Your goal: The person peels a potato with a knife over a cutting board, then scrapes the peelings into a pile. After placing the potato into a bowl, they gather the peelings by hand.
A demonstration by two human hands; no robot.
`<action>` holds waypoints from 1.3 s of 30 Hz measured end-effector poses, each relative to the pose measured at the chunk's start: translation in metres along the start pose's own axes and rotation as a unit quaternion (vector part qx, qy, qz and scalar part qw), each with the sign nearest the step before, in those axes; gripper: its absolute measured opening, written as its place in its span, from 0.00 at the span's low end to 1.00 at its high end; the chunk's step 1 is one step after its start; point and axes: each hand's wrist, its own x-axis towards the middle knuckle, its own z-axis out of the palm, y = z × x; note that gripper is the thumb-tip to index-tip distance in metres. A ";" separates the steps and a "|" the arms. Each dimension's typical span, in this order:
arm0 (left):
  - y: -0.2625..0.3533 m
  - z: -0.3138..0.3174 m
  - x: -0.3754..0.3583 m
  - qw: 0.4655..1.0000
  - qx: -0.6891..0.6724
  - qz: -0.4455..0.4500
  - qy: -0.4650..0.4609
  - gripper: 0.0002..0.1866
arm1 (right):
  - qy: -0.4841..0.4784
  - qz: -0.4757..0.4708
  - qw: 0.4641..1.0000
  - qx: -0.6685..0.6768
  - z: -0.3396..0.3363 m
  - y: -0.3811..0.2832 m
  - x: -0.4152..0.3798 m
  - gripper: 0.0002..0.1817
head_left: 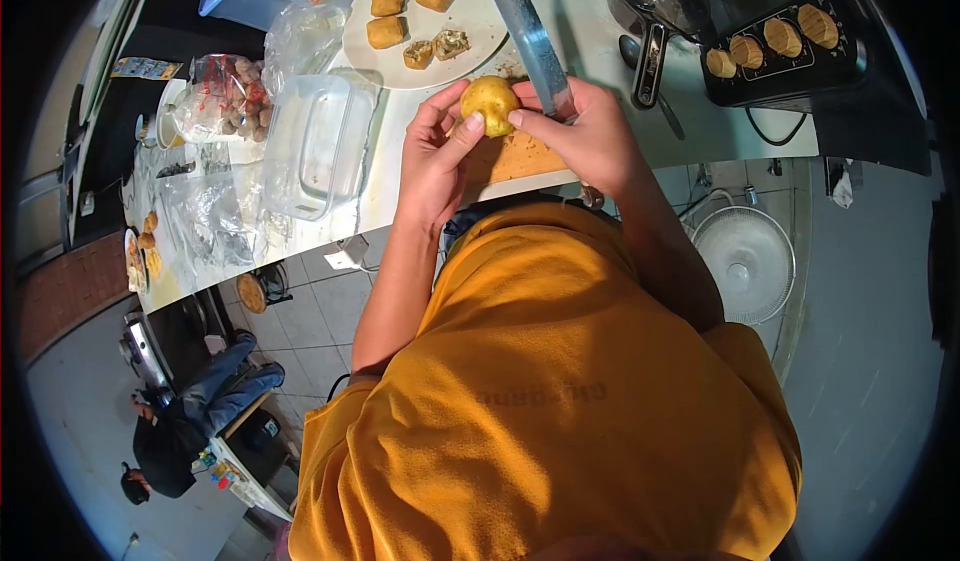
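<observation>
Potato up in both hands, knife in the right — the peeling looks barely begun.

Your left hand (435, 156) has its fingers closed round the potato (490, 103), holding it just above the wooden cutting board (515, 156) at the near edge of the desk (600, 61). Your right hand (585, 131) steadies the potato with a fingertip while gripping the knife (530, 36), blade pointing away over the desk. The skin I can see looks smooth, yellow and whole — no cut face showing, so I'd judge most of the work on this one is left. Beyond it, the white plate (480, 41) carries several browned pieces, two of them cut open, and an empty clear plastic container (315, 141) sits just left of your hands.
</observation>
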 end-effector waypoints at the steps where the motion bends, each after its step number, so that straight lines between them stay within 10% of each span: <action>1: -0.001 -0.001 0.000 1.000 0.001 0.000 -0.001 0.24 | -0.006 0.001 1.000 0.009 0.000 0.002 0.000 0.17; 39: 0.000 0.003 -0.001 0.999 -0.027 -0.018 -0.019 0.21 | 0.008 -0.002 0.999 -0.043 -0.003 -0.006 -0.008 0.15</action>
